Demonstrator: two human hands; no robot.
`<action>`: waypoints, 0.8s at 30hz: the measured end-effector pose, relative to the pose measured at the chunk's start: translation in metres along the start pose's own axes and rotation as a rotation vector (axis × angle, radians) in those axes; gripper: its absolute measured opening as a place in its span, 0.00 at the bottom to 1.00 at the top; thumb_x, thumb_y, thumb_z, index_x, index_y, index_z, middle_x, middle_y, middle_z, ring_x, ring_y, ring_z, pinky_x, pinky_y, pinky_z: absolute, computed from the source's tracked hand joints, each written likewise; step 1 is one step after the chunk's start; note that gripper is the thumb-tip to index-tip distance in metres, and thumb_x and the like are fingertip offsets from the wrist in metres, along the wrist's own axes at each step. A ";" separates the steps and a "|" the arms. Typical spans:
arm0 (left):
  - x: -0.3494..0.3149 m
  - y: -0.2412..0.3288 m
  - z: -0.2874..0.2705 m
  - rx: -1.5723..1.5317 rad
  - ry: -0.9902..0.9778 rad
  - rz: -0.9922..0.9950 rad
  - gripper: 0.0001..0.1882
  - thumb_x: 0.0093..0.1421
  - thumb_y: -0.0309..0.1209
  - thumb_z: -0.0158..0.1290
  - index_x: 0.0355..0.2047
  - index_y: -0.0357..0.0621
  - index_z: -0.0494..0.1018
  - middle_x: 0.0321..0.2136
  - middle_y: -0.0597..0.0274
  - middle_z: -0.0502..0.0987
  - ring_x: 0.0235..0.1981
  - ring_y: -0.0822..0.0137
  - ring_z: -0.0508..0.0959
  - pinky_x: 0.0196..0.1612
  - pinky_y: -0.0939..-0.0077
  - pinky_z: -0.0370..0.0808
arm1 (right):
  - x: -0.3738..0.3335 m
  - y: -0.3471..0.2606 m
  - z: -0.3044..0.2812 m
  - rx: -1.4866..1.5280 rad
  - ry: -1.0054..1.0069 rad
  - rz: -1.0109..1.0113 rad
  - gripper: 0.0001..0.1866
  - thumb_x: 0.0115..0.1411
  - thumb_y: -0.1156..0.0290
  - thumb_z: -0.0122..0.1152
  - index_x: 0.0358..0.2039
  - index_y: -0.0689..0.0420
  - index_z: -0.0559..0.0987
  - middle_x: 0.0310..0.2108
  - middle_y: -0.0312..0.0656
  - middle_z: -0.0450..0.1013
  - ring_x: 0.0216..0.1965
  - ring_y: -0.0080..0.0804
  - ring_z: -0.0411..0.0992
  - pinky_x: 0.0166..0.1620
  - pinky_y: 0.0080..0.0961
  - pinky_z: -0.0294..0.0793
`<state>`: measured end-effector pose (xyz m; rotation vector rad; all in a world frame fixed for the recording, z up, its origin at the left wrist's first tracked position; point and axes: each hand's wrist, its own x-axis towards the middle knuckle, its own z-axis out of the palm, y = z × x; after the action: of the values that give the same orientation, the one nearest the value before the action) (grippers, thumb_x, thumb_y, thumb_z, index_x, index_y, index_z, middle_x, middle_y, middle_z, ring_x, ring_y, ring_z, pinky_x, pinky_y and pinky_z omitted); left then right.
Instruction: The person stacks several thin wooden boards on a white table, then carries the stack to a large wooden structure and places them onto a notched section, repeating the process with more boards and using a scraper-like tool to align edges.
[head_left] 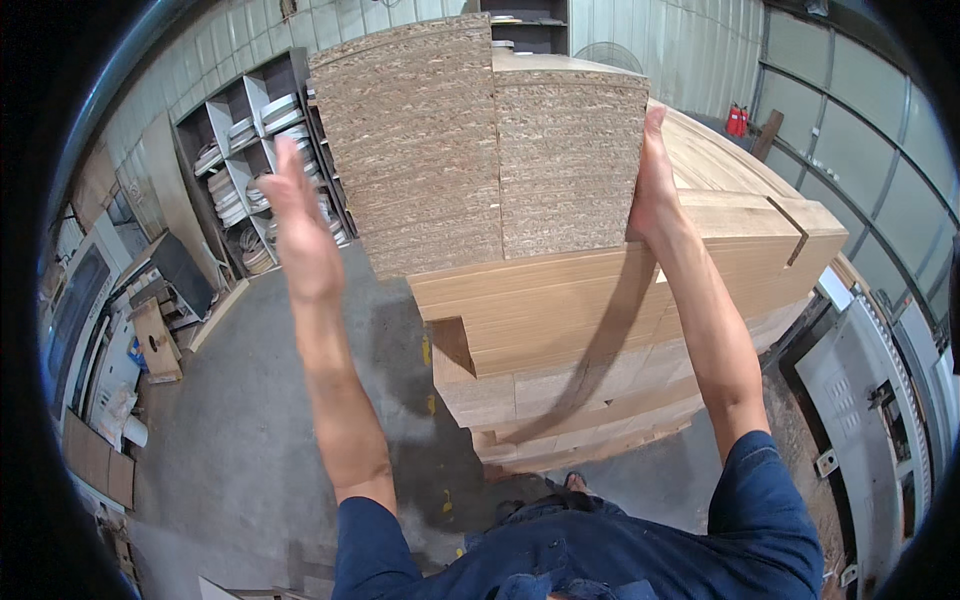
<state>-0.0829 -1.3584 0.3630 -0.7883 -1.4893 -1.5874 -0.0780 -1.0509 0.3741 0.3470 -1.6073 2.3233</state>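
Two tall stacks of particleboard panels stand side by side before me, the left stack (405, 150) rising higher than the right stack (570, 165). Their rough, speckled cut edges face me. My right hand (655, 185) lies flat along the right side of the lower stack, fingers stretched upward. Off the left side of the taller stack, my left hand (305, 235) is raised in the air, slightly smeared by motion. Its fingers point up, and nothing shows in it. Both stacks rest on a layer of pale wood-coloured boards (560, 300).
More boards (600, 380) are piled beneath, some with notched ends. Shelves (228, 130) holding rolls of edging strip stand at the far left. Machinery (100, 310) lines the left side, and a grey-white machine (850, 370) stands at the right. A red fire extinguisher (737, 120) is at the back right.
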 end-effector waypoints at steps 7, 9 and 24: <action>-0.002 -0.050 0.006 -0.447 -0.119 -0.435 0.42 0.68 0.63 0.31 0.67 0.40 0.55 0.62 0.52 0.65 0.60 0.58 0.68 0.61 0.63 0.67 | 0.011 0.006 -0.003 0.008 -0.020 0.016 0.55 0.57 0.22 0.28 0.70 0.55 0.51 0.66 0.59 0.53 0.66 0.53 0.57 0.62 0.53 0.66; -0.005 -0.048 0.012 -0.439 -0.103 -0.438 0.42 0.68 0.63 0.31 0.66 0.40 0.56 0.62 0.51 0.65 0.61 0.58 0.68 0.62 0.64 0.66 | 0.011 0.007 -0.006 0.005 -0.024 0.034 0.55 0.57 0.22 0.28 0.70 0.55 0.52 0.66 0.59 0.53 0.65 0.52 0.57 0.61 0.53 0.66; -0.011 -0.065 -0.005 -0.548 -0.194 -0.373 0.49 0.64 0.69 0.24 0.70 0.41 0.50 0.68 0.53 0.57 0.67 0.60 0.59 0.68 0.64 0.56 | 0.020 0.012 -0.015 0.059 0.062 0.131 0.53 0.58 0.23 0.32 0.69 0.55 0.56 0.66 0.57 0.55 0.65 0.50 0.58 0.62 0.51 0.64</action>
<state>-0.1339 -1.3628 0.3210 -1.0299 -1.4022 -2.3126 -0.1017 -1.0383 0.3659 0.1849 -1.5788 2.4569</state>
